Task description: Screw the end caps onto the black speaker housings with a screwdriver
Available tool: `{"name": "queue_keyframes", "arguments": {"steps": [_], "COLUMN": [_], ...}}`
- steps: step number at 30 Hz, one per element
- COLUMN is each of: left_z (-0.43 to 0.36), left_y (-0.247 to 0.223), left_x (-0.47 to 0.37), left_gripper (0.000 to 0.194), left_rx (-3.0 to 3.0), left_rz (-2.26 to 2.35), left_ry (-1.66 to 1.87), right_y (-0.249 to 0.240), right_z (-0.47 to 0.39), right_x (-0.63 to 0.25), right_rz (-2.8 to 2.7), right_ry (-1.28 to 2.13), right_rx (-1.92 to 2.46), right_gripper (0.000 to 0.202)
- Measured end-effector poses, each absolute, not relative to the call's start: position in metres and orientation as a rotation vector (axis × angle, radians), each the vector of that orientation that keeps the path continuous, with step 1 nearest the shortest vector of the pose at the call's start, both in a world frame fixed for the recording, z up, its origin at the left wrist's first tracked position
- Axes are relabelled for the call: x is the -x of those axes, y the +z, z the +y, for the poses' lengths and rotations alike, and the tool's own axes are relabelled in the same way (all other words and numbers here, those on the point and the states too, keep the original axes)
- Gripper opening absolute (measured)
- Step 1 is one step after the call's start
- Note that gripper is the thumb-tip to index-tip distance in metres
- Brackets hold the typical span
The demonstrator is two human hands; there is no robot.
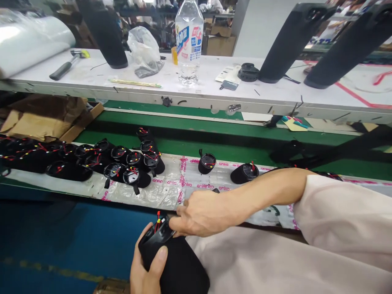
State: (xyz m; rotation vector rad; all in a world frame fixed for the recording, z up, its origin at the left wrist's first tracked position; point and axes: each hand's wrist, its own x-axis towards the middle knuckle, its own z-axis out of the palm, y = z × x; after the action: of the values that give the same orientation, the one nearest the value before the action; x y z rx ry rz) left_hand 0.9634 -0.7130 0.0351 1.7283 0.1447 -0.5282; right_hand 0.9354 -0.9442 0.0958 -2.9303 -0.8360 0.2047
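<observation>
My left hand (150,267) is wrapped round a black fabric-covered cylinder (183,265), its thumb pressed on the side near the rim. The cylinder is tilted, with its end toward the bench. Thin red wires with a small red connector (158,213) stick up from that end, beside a glossy black plastic part (163,232). At the same rim is my right hand (199,214), its fingers curled in against the plastic part. Whatever those fingers pinch is hidden behind the hand.
Several similar black cylinders (134,175) with red wires lie on a plastic-covered strip (167,188) over a green conveyor (122,122). The white shelf (211,73) above carries a water bottle (189,45), a hammer (69,65) and taller black cylinders (288,45). Left stands a cardboard box (49,118).
</observation>
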Motion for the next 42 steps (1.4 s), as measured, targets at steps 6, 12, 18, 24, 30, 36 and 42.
{"name": "queue_keyframes", "arguments": {"steps": [6,12,18,24,30,36,42], "left_z": [-0.71,-0.704,-0.709,-0.71,-0.711,-0.709,-0.71], "left_y": [0.028,0.028,0.041,0.041,0.039,0.033,0.033], "left_x": [-0.967,-0.968,-0.961,-0.961,-0.962,-0.968,-0.973], "left_gripper": [0.09,0.094,0.099,0.105,0.108,0.108,0.11], "left_rx": [-1.854,-1.692,-1.719,-1.825,-1.853,-1.907,-1.944], "left_rz": [0.205,0.374,0.467,0.415,0.419,0.357,0.367], "left_ry": [-0.482,-0.515,-0.376,-0.289,-0.231,-0.23,-0.232], "right_y": [0.093,0.091,0.087,0.078,0.078,0.075,0.08], "right_z": [-0.939,-0.942,-0.924,-0.913,-0.91,-0.904,-0.904], "right_x": [-0.937,-0.935,-0.931,-0.926,-0.919,-0.917,-0.916], "right_rz": [-0.814,-0.617,-0.513,-0.454,-0.399,-0.33,-0.279], "right_ry": [0.238,0.184,0.327,0.306,0.249,0.191,0.229], "right_rx": [2.926,2.668,2.62,2.629,2.671,2.678,2.667], "right_gripper": [0.031,0.033,0.034,0.035,0.034,0.035,0.035]}}
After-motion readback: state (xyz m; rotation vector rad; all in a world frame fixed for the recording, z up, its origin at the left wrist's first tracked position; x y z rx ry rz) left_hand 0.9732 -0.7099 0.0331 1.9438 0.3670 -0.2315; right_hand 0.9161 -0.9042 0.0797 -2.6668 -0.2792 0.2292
